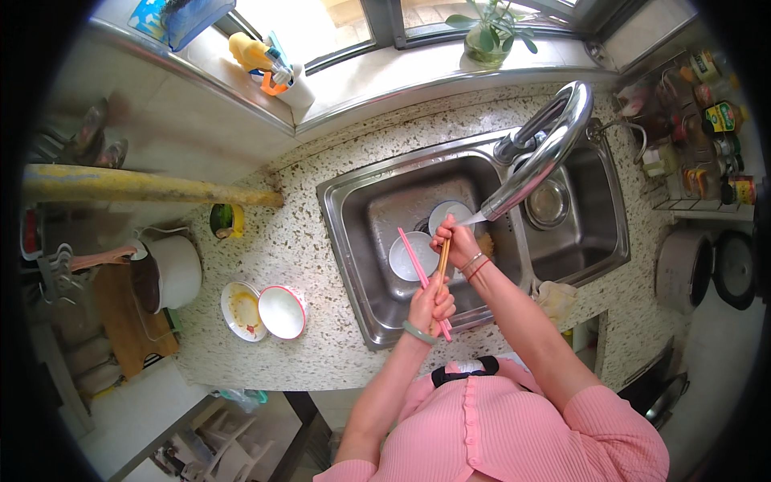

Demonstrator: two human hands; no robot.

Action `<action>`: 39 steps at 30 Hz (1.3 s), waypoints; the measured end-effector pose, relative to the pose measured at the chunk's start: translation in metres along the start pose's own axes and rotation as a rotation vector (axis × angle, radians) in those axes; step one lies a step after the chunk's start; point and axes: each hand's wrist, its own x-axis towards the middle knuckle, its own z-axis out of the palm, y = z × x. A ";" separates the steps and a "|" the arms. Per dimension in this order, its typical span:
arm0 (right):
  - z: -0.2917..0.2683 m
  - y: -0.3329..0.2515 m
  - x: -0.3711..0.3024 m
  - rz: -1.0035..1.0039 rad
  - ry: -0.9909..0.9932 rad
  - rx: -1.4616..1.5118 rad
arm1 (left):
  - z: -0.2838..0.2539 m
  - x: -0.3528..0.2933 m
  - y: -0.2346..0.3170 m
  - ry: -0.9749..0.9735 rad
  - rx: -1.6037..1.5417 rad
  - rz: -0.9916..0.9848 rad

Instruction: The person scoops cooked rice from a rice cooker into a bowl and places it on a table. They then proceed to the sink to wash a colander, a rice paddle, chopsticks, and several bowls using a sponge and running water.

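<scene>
Over the large left basin of the steel sink, my left hand is closed round pink chopsticks and wooden chopsticks. The pink ones slant up and left, their other ends sticking out below the fist. My right hand is closed round the upper part of the wooden chopsticks, just under the faucet. Water runs from the spout onto or beside that hand. Below lie a white bowl and another white dish, partly hidden by my hands.
On the counter at left stand a soiled white bowl, a red-rimmed white bowl and a white pot. A metal bowl sits in the right basin. A cloth lies on the sink's front edge. Jars fill the right rack.
</scene>
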 end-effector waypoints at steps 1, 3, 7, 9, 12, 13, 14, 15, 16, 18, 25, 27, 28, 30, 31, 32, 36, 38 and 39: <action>0.003 0.000 -0.007 0.001 -0.024 0.037 | -0.004 0.000 0.004 -0.054 -0.094 -0.034; 0.009 0.004 -0.024 0.001 -0.070 0.116 | -0.014 0.005 0.007 -0.161 -0.279 -0.104; 0.013 0.030 -0.056 0.019 -0.019 -0.051 | -0.007 0.020 0.008 -0.079 -0.091 -0.023; 0.003 0.041 -0.056 0.003 0.021 -0.159 | -0.006 0.022 0.005 0.040 0.067 0.019; 0.007 0.035 -0.044 0.008 0.165 -0.507 | 0.001 0.019 -0.005 0.243 0.397 0.163; 0.006 0.029 -0.037 0.005 0.213 -0.645 | 0.000 0.018 -0.007 0.238 0.418 0.174; 0.010 0.029 -0.028 -0.030 0.276 -0.571 | -0.002 0.016 -0.009 0.238 0.435 0.190; 0.009 0.023 -0.020 -0.031 0.286 -0.521 | -0.003 0.013 -0.012 0.237 0.452 0.206; 0.002 0.017 -0.008 -0.035 0.293 -0.469 | 0.002 0.008 -0.012 0.251 0.480 0.178; 0.008 0.010 0.003 -0.013 0.295 -0.409 | 0.007 0.000 -0.010 0.221 0.428 0.178; -0.020 0.014 0.003 0.070 -0.212 0.223 | -0.008 0.000 0.007 -0.094 -0.112 -0.036; -0.002 0.011 -0.020 0.046 -0.223 0.229 | -0.017 0.006 0.007 -0.188 -0.297 -0.090; 0.000 0.013 -0.034 0.005 -0.285 0.172 | -0.015 0.009 0.007 -0.214 -0.341 -0.115; 0.003 0.021 -0.048 0.022 -0.214 0.095 | -0.015 0.018 0.008 -0.246 -0.380 -0.122; 0.003 0.028 -0.053 0.032 -0.175 0.060 | -0.016 0.022 0.008 -0.251 -0.374 -0.112; 0.006 0.034 -0.057 0.014 -0.156 0.050 | -0.018 0.025 0.006 -0.255 -0.368 -0.101; -0.001 0.023 -0.038 0.064 -0.080 -0.075 | -0.015 0.022 0.001 -0.129 -0.209 -0.027; 0.000 0.015 -0.022 0.015 -0.097 0.060 | -0.007 0.014 -0.001 -0.119 -0.208 -0.029; 0.000 0.009 -0.014 -0.010 -0.107 0.127 | -0.004 0.010 -0.002 -0.116 -0.208 -0.030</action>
